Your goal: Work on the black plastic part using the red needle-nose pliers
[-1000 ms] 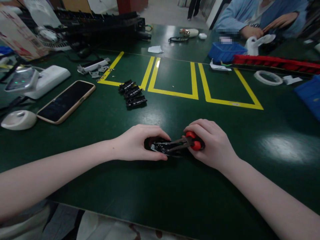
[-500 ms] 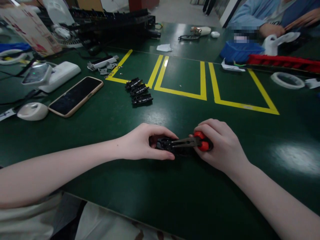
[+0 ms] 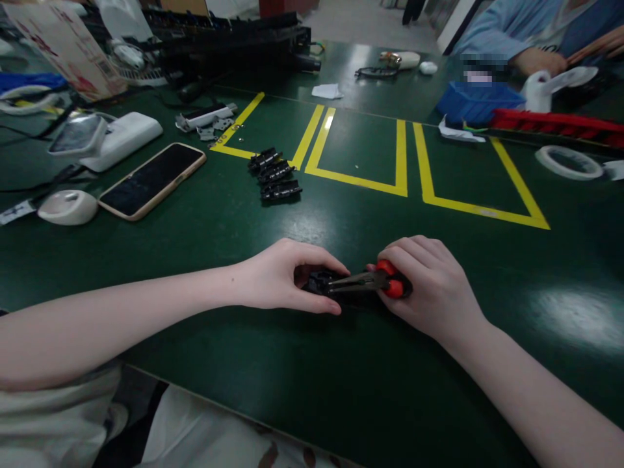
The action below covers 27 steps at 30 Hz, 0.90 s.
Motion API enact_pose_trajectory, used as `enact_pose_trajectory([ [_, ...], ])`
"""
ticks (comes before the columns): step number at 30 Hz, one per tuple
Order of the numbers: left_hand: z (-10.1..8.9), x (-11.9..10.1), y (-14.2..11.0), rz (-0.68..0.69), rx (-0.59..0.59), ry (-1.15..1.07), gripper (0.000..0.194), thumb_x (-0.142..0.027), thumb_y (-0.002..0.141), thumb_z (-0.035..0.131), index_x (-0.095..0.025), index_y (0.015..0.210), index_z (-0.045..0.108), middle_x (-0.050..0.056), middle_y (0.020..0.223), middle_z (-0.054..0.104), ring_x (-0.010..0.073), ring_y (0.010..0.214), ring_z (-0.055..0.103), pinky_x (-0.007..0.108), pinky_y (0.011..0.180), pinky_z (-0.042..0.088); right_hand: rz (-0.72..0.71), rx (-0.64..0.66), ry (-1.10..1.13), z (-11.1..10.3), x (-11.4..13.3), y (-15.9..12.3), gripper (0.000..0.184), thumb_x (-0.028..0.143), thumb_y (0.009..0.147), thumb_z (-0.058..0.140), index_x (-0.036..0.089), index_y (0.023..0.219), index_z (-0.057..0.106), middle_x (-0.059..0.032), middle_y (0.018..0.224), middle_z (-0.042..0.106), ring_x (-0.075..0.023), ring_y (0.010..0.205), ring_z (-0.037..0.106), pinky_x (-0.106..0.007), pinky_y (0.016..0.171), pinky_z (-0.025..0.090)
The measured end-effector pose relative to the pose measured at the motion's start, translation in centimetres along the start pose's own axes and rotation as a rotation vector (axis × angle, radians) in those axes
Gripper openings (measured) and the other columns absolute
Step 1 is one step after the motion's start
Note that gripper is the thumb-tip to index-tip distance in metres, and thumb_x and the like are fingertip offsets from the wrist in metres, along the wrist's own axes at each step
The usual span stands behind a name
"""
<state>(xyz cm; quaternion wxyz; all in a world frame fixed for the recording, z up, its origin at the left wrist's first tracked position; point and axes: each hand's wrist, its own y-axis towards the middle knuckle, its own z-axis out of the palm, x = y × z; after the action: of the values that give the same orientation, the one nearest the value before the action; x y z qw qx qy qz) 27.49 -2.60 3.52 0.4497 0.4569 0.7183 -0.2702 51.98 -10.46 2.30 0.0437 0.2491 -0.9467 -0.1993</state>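
Between the thumb and fingers of my left hand [image 3: 285,276] sits a small black plastic part [image 3: 319,282], low over the green table. My right hand [image 3: 429,279] is closed around the red handles of needle-nose pliers [image 3: 363,281]. Their grey jaws point left and reach the black part; whether they pinch anything there is too small to tell. Farther off, beyond my left hand, lie 3 similar black plastic parts [image 3: 280,190] side by side, near the yellow tape.
Yellow tape outlines [image 3: 358,183] mark the green table [image 3: 234,234]. At left are a phone [image 3: 153,181], a white mouse-shaped object [image 3: 68,207] and a white device [image 3: 121,140]. A tape roll [image 3: 569,162], a blue bin [image 3: 475,103] and a red strip [image 3: 556,125] lie right, near another person's sleeve [image 3: 497,32].
The view has shifted slightly, so the table items appear a little farther right. The plier jaws have tilted slightly and stay at the black part. Both hands keep their holds.
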Motion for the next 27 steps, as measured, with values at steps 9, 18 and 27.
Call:
enact_pose_trajectory([
  [9, 0.00, 0.13, 0.01, 0.017, -0.003, 0.032, 0.041, -0.034, 0.078, 0.078, -0.015, 0.114, 0.069, 0.003, 0.092, 0.069, 0.0151, 0.079, 0.062, 0.023, 0.066, 0.046, 0.010, 0.032, -0.013, 0.02, 0.18, 0.16, 0.003, 0.021, 0.083, 0.057, 0.020, 0.083, 0.054, -0.0072, 0.081, 0.063, -0.0235, 0.077, 0.057, -0.037, 0.068, 0.045],
  [18, 0.03, 0.14, -0.03, 0.054, -0.014, 0.053, 0.043, -0.034, 0.079, 0.078, -0.014, 0.116, 0.068, 0.003, 0.093, 0.068, 0.0152, 0.079, 0.062, 0.024, 0.066, 0.046, 0.000, 0.061, -0.026, -0.02, 0.26, 0.19, 0.006, 0.019, 0.083, 0.056, 0.020, 0.079, 0.052, -0.0060, 0.077, 0.061, -0.0209, 0.072, 0.054, -0.035, 0.066, 0.043],
  [27, -0.01, 0.27, -0.06, 0.072, -0.018, 0.067, 0.041, -0.032, 0.080, 0.078, -0.015, 0.116, 0.068, 0.004, 0.098, 0.070, 0.0163, 0.084, 0.065, 0.025, 0.072, 0.048, -0.007, 0.079, -0.021, -0.14, 0.29, 0.19, 0.006, 0.018, 0.083, 0.057, 0.020, 0.080, 0.052, -0.0058, 0.078, 0.061, -0.0207, 0.073, 0.056, -0.035, 0.067, 0.045],
])
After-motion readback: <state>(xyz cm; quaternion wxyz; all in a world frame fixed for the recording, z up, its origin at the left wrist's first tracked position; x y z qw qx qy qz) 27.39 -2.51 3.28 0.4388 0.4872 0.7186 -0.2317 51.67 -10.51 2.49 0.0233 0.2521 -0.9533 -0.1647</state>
